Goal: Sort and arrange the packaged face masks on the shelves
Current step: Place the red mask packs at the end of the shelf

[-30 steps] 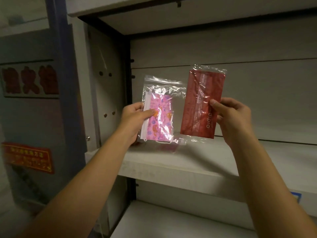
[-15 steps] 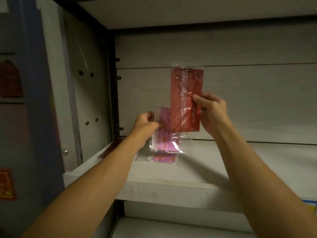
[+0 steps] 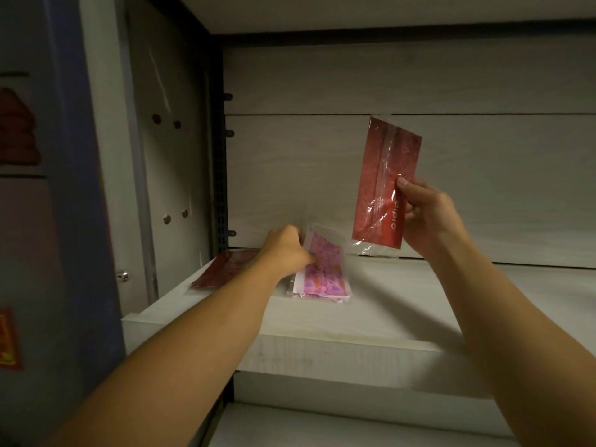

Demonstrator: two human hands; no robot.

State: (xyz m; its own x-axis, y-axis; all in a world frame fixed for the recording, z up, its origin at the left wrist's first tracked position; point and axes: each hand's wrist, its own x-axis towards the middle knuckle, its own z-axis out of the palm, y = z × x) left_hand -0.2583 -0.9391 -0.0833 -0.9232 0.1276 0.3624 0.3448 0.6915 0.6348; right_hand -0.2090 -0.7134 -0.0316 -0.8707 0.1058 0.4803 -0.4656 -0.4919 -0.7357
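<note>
Centre frame: left hand grasps pink mask packet, apparently atop a stack, on shelf; right hand pinches upright red packet.

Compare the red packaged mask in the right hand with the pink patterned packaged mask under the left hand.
The red packaged mask is plain red, held up off the shelf; the pink patterned packaged mask lies on a pile on the white shelf. The right hand pinches the red one; the left hand touches the pink one. Both have clear plastic wrappers.
</note>
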